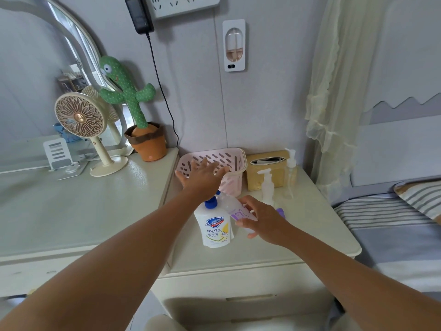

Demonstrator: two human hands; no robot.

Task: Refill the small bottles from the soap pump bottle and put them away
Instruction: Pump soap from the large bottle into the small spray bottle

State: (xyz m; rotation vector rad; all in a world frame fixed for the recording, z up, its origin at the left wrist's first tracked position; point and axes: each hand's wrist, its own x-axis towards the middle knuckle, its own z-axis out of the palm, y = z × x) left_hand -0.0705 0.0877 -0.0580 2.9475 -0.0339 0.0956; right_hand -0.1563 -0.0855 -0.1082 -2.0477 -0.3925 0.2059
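Reaching out flat, fingers spread, the left hand (202, 175) hovers above the soap pump bottle (216, 225) before the pink basket (214, 163); the right hand (260, 218) grips a small bottle (236, 209), tilted, beside two upright pump bottles (276, 185).

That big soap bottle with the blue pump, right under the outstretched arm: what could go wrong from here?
The left hand reaches over the soap pump bottle toward the pink basket; the forearm passes close above the pump and might tip it. The right hand holds a small bottle tilted beside it; if it is uncapped, which I cannot tell, soap could spill. Two slim pump bottles stand close behind and could be knocked.
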